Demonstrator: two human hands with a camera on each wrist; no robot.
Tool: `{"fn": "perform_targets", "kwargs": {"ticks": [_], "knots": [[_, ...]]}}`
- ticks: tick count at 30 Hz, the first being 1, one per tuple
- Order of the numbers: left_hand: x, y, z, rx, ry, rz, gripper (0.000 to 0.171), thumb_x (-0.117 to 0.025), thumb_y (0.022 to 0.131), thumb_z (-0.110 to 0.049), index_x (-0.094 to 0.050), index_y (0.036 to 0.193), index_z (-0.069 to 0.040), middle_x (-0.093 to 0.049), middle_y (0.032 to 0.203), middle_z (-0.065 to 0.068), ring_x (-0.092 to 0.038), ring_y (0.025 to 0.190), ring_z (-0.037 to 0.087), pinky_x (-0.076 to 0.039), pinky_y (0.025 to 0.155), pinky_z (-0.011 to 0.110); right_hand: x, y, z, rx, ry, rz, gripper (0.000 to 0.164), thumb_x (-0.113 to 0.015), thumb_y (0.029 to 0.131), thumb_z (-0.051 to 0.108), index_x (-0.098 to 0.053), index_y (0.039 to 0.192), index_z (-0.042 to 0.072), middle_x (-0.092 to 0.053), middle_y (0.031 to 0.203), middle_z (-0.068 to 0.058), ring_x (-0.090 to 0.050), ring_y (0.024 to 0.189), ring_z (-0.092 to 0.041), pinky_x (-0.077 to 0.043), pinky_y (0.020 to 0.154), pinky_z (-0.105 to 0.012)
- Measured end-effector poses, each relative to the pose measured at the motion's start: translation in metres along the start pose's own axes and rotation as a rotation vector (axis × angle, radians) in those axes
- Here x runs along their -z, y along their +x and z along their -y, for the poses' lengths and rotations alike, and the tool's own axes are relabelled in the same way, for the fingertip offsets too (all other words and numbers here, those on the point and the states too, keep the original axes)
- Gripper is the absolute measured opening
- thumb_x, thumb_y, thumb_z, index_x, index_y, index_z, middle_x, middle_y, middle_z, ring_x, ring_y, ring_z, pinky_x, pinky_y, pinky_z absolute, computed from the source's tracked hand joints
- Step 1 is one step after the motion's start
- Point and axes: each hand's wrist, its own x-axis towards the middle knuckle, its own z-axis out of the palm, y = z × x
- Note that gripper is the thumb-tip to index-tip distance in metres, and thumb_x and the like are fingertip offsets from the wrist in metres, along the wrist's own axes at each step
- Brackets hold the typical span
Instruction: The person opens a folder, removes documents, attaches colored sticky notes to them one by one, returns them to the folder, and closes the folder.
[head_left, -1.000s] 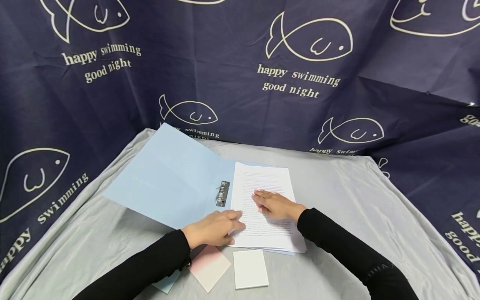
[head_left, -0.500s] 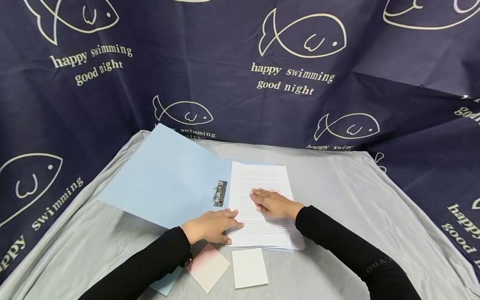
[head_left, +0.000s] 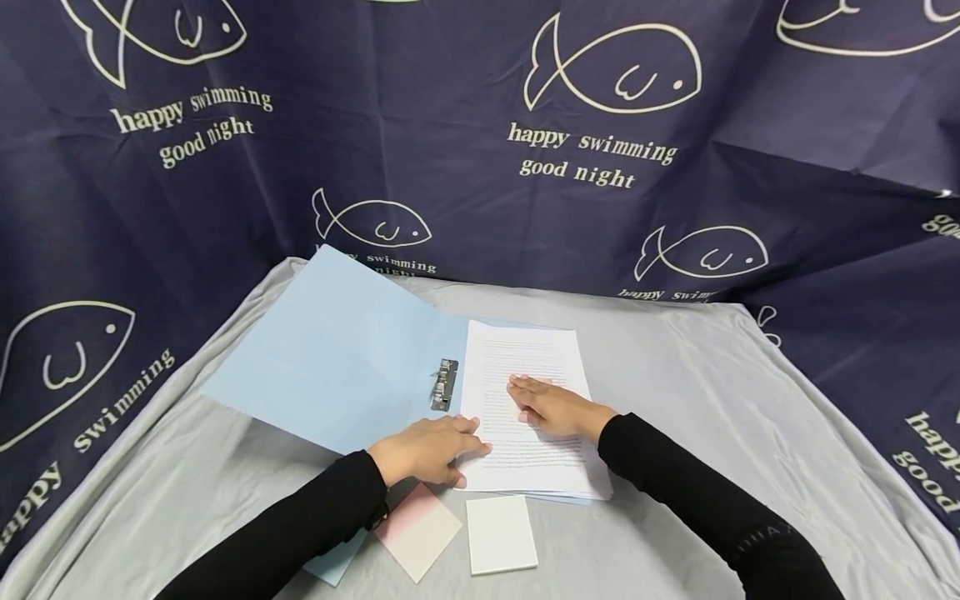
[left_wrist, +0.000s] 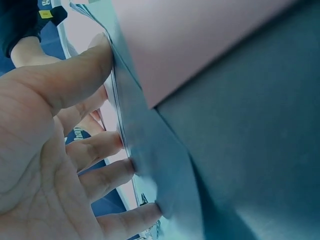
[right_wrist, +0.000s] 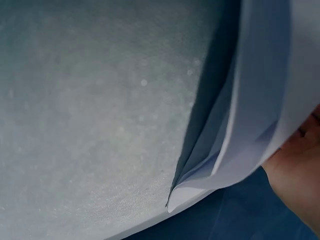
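A light blue folder lies open, its left cover raised off the cloth. Near its spine sits a metal binder clip mechanism. On the right side of the folder rests a stack of printed paper. My left hand touches the stack's lower left edge with spread fingers; the left wrist view shows the fingertips along the paper and folder edge. Laid on the printed page is my right hand, fingers together. In the right wrist view, only part of that hand shows behind curling sheets.
Closest to me on the grey cloth lie a pink-and-cream square pad, a white pad and a pale blue piece, partly under the left sleeve. A dark blue curtain with fish prints hangs behind.
Both hands keep their places on the papers. Only the head view shifts slightly.
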Motion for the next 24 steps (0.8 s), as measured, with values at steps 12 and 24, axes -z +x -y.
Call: {"fn": "perform_targets", "kwargs": {"ticks": [12, 24], "knots": [[-0.001, 0.002, 0.0, -0.01, 0.011, -0.005, 0.056, -0.075, 0.078, -0.032, -0.056, 0.131, -0.025, -0.037, 0.143, 0.01, -0.034, 0.13, 0.025, -0.037, 0.096, 0.042, 0.0, -0.021, -0.014, -0.041, 0.001, -0.03, 0.049, -0.045, 0.099, 0.019, -0.036, 0.136, -0.011, -0.032, 0.142, -0.025, -0.028, 0.132, -0.035, -0.024, 0.104, -0.045], [0.002, -0.001, -0.001, -0.022, -0.035, -0.008, 0.055, -0.074, 0.079, -0.03, -0.057, 0.13, -0.023, -0.039, 0.143, 0.011, -0.033, 0.131, 0.028, -0.034, 0.098, 0.045, 0.003, -0.052, -0.03, -0.1, 0.01, -0.054, 0.046, -0.048, 0.097, 0.013, -0.038, 0.135, -0.011, -0.034, 0.14, -0.026, -0.03, 0.13, -0.038, -0.026, 0.103, -0.047]]}}
